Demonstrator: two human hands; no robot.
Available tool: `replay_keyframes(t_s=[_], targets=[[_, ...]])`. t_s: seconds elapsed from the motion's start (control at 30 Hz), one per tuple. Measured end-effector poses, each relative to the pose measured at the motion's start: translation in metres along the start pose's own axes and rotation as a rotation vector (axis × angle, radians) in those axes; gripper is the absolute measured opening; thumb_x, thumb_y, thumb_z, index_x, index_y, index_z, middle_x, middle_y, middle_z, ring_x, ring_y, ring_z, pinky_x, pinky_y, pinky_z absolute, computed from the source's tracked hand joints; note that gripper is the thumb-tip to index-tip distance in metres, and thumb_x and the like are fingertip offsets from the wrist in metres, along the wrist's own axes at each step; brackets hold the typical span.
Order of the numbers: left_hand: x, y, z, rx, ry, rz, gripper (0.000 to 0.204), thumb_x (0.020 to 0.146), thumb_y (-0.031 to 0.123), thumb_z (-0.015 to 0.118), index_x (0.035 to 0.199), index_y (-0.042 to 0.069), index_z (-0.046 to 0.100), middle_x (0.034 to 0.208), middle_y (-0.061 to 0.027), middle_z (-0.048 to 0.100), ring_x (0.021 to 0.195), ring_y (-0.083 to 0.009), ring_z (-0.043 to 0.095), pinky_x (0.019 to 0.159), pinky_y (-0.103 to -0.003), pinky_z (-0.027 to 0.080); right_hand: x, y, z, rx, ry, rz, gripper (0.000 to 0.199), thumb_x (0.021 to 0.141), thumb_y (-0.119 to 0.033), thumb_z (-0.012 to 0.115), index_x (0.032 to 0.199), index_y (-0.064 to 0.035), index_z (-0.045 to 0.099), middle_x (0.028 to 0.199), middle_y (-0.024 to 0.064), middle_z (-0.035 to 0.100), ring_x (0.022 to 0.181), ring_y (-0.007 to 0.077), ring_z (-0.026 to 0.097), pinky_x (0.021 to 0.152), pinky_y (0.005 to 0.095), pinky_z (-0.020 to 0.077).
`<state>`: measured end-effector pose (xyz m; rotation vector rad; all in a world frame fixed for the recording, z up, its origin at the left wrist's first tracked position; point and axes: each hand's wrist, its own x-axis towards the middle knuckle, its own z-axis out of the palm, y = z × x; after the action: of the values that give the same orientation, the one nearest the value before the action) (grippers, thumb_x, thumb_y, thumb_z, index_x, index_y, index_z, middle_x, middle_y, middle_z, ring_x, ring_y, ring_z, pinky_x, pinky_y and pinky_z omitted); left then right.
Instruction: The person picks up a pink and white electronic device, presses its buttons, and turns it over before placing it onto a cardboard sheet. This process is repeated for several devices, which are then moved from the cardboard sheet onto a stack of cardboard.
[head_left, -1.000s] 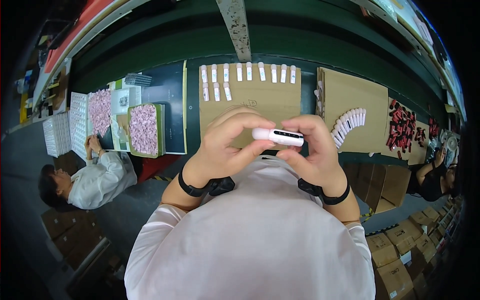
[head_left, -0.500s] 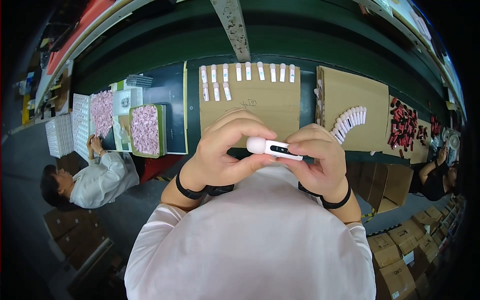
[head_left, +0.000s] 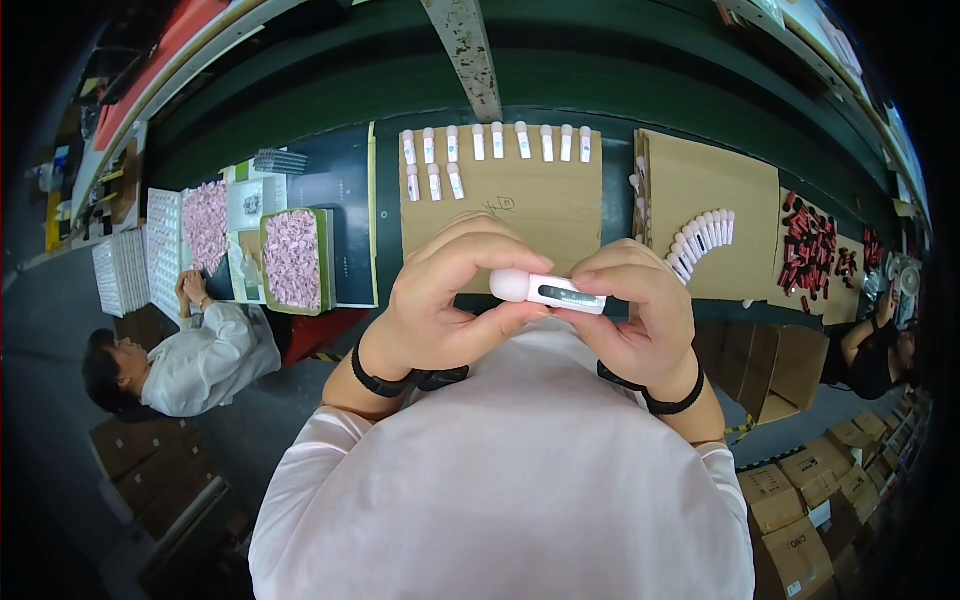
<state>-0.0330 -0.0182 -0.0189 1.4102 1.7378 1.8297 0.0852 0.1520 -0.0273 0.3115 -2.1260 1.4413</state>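
Note:
Between both hands I hold a small pale pink wand massager (head_left: 548,291) level in front of my chest. It has a round head at the left and a glossy dark panel on its white-pink body. My left hand (head_left: 455,290) pinches it behind the head with thumb and forefinger. The fingers of my right hand (head_left: 645,305) grip the far end of the body, at the right of the panel. Beyond my hands, a cardboard sheet (head_left: 560,215) carries rows of similar massagers (head_left: 498,141). More massagers (head_left: 700,238) fan out in an arc on a second cardboard sheet (head_left: 712,165) at the right.
On the left, a green tray (head_left: 326,262) holds many pink pieces, next to a loose pink heap (head_left: 205,225) and white trays (head_left: 163,235). Red and black parts (head_left: 806,245) lie at the right. One person sits at each side. Cardboard boxes (head_left: 800,470) stack up behind on the right.
The massager has tilted slightly in my fingers, and its dark panel now catches the light. My right thumb and forefinger have shifted, uncovering more of the panel.

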Motion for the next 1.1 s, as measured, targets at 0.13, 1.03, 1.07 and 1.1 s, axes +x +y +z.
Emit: replay_keyframes(t_s=[0.13,1.03,1.07,1.1], targets=[[0.004,0.001,-0.003,0.062,-0.029,0.073,0.035,0.07,0.003,0.081,0.102,0.0,0.066,0.089,-0.0106,0.064,0.075,-0.0228,0.06,0.068,-0.033,0.046,0.001,-0.001,-0.001,-0.008,-0.006,-0.018,0.038,0.074,0.0,0.08,0.105,-0.0022,0.058,0.087,0.0115,0.065,0.073,0.0221,0.061,0.063,0.0303,0.0445],[-0.01,-0.006,0.011,-0.511,0.178,-0.217,0.026,0.085,-0.004,0.069,0.108,-0.004,0.058,0.107,-0.0157,0.066,0.1,-0.0193,0.065,0.087,-0.031,0.053,0.005,-0.01,0.0,0.004,0.003,0.157,0.029,0.077,0.004,0.073,0.106,0.0039,0.066,0.099,0.015,0.068,0.082,0.0214,0.064,0.072,0.0288,0.0508],[-0.01,-0.005,0.011,-0.512,0.177,-0.218,0.026,0.085,-0.004,0.069,0.108,-0.004,0.058,0.107,-0.0157,0.066,0.1,-0.0193,0.065,0.087,-0.031,0.053,0.006,-0.012,-0.001,-0.034,-0.004,0.151,0.028,0.078,0.004,0.073,0.105,0.0039,0.067,0.098,0.0151,0.069,0.082,0.0221,0.065,0.072,0.029,0.0514],[-0.011,-0.004,0.011,-0.489,0.186,-0.221,0.026,0.085,-0.004,0.069,0.108,-0.004,0.058,0.106,-0.0158,0.066,0.1,-0.0192,0.065,0.087,-0.031,0.053,0.007,-0.013,-0.001,-0.072,-0.012,0.145,0.026,0.078,0.004,0.072,0.104,0.0038,0.068,0.097,0.0151,0.07,0.082,0.0227,0.066,0.071,0.0292,0.0519]])
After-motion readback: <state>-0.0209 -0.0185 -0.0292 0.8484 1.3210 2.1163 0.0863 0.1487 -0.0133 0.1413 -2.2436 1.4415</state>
